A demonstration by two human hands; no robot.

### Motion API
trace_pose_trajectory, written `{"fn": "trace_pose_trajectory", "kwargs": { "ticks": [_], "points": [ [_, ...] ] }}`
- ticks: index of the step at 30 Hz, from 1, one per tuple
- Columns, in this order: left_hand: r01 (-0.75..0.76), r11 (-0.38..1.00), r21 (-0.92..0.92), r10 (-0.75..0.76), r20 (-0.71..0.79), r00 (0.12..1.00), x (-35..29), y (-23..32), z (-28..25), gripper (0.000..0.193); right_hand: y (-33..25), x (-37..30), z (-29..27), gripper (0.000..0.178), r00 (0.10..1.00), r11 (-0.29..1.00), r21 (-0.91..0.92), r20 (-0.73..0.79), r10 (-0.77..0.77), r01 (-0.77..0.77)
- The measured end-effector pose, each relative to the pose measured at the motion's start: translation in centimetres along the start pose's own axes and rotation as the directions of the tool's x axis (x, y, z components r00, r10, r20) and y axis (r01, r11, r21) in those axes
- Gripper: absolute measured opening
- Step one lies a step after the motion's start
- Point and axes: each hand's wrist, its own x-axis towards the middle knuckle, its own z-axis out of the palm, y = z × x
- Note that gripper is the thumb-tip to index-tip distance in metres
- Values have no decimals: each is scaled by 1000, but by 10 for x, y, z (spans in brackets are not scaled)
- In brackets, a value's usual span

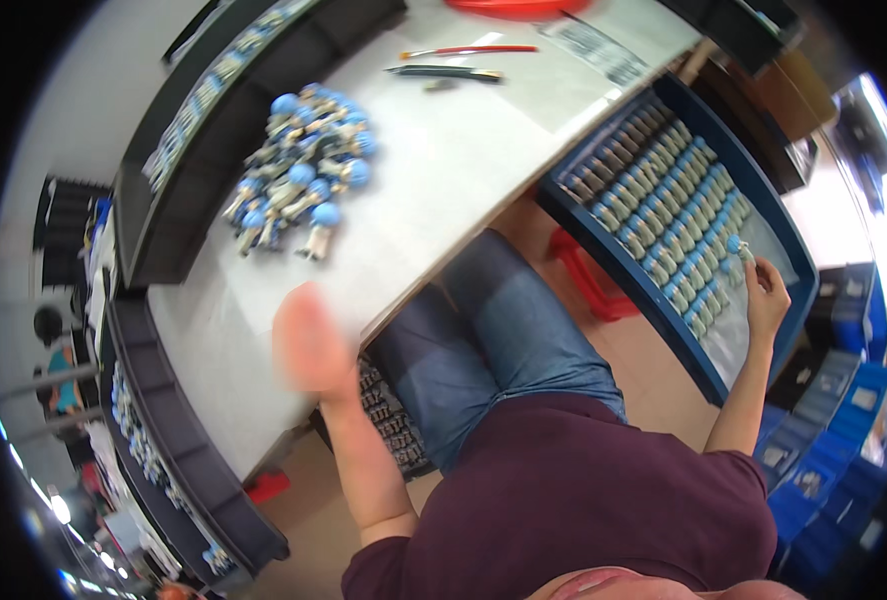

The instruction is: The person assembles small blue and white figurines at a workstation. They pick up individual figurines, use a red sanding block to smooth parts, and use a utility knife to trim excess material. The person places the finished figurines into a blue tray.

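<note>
My right hand (767, 290) is over the right part of a blue tray (623, 262), its fingertips closed on a small figurine (740, 246) with a light blue top. Rows of similar figurines (671, 225) fill much of that tray, and the ones along its far left side look brown. Near the table's front edge, my left hand (311, 338) is smeared by motion, so its fingers do not show clearly. Beyond it, a loose pile of blue-topped figurines (308, 165) lies on the white table (433, 190).
A red-handled brush (473, 50) and dark pen-like tools (448, 73) lie at the back of the table. Dark trays (178, 400) with figurines line the left side. A red stool (595, 285) stands under the blue tray. Blue bins (823, 430) are stacked at the right.
</note>
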Motion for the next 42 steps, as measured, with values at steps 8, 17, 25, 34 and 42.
{"fn": "trace_pose_trajectory", "kwargs": {
  "ticks": [8,17,25,34,42],
  "points": [
    [-21,911,-412,235,477,847,13,77,35,46,-311,-41,83,21,430,426,746,207,-879,513],
    [246,925,-291,-217,130,968,13,-5,19,36,-382,47,238,19,581,641,386,275,-766,663],
    [119,986,-119,-111,70,991,2,-4,33,32,-385,36,244,11,572,634,393,276,-772,666],
    [130,978,-162,-118,83,990,2,-1,27,30,-385,-96,186,10,564,606,795,494,-662,15],
    [90,988,-127,-84,54,995,1,-4,30,29,-401,-132,185,8,623,583,712,262,-737,391]
  ]
}}
